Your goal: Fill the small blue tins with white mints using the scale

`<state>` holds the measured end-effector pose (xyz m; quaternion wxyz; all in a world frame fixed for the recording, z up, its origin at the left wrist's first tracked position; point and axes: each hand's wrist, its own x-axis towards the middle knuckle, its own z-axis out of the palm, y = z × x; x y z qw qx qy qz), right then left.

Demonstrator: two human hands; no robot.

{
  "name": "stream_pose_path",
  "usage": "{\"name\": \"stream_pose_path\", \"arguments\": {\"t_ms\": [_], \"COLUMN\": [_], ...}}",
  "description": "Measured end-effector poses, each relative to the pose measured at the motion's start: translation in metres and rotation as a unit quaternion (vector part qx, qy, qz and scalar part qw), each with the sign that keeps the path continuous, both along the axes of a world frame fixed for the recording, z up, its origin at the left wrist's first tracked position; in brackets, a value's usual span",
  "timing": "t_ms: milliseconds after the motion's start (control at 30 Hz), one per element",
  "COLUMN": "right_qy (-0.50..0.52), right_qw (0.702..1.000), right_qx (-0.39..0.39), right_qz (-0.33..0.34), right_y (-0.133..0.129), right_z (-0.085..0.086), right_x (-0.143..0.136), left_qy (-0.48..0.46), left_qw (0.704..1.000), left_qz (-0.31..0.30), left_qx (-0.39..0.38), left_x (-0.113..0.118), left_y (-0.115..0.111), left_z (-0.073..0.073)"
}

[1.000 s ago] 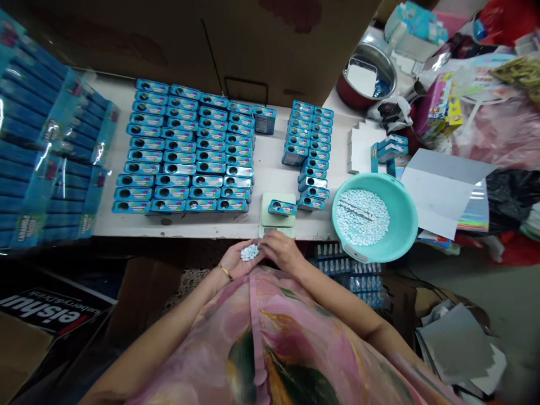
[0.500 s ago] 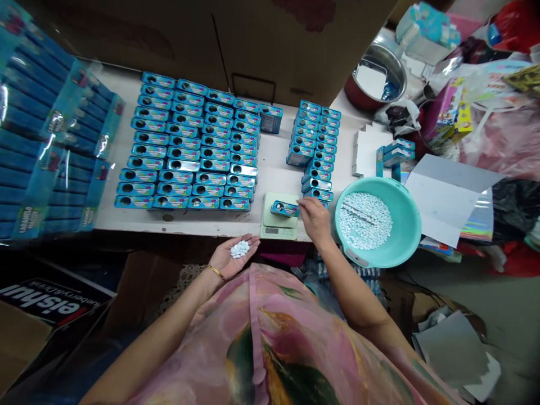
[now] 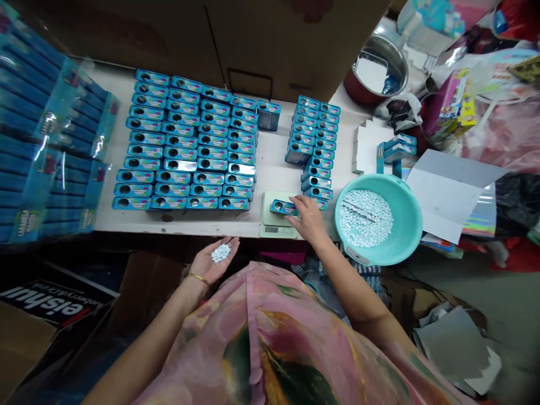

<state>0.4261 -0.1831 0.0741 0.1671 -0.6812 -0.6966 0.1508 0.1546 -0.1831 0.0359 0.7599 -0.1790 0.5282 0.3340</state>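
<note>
My left hand point(image 3: 211, 263) lies palm up in front of the table edge, cupping a small heap of white candies point(image 3: 220, 253). A blue tin point(image 3: 278, 206) with a dark opening in its top stands on a pale kitchen scale point(image 3: 275, 229). My right hand point(image 3: 310, 220) has its thumb and fingers around the right end of that tin. To the right of this hand is a turquoise basin point(image 3: 407, 222), with many more white candies point(image 3: 371, 225) and a dark-and-white strip lying in it.
Rows of similar blue tins point(image 3: 172, 152) fill the left of the table point(image 3: 189, 225); a smaller group point(image 3: 314, 132) stands behind my right hand. A cardboard box point(image 3: 261, 45) walls off the back. At right are a metal pot point(image 3: 358, 87), white cartons point(image 3: 369, 143) and folded card point(image 3: 442, 191).
My left hand has shifted left and slightly down with the candies. My right hand has moved a little left, its fingers now farther over the end of the tin on the scale.
</note>
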Motion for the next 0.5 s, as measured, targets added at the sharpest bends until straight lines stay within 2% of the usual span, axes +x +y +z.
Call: {"name": "stream_pose_path", "arguments": {"t_ms": [100,200,267,367,500], "right_qy": [-0.059,-0.087,-0.104,-0.142,-0.157], "right_qw": [0.997,0.995,0.994,0.99,0.986], "right_qx": [-0.051,-0.035,-0.006,0.013,-0.021], "right_qz": [0.024,0.027,0.015,-0.014,-0.053], "right_y": [0.008,0.034,0.066,0.132,0.217], "right_z": [-0.004,-0.004,-0.001,0.002,-0.013], "right_x": [-0.01,-0.011,-0.008,-0.005,-0.006], "left_qy": [0.003,0.002,-0.002,0.016,0.042], "left_qw": [1.0,1.0,1.0,0.998,0.996], "left_qz": [0.002,0.015,0.026,0.053,0.074], "left_qx": [0.0,0.001,-0.001,0.0,-0.011], "left_x": [-0.001,-0.006,-0.013,-0.024,-0.037], "left_y": [0.0,0.001,0.003,0.004,0.002], "left_z": [0.001,0.002,0.002,0.003,0.006]}}
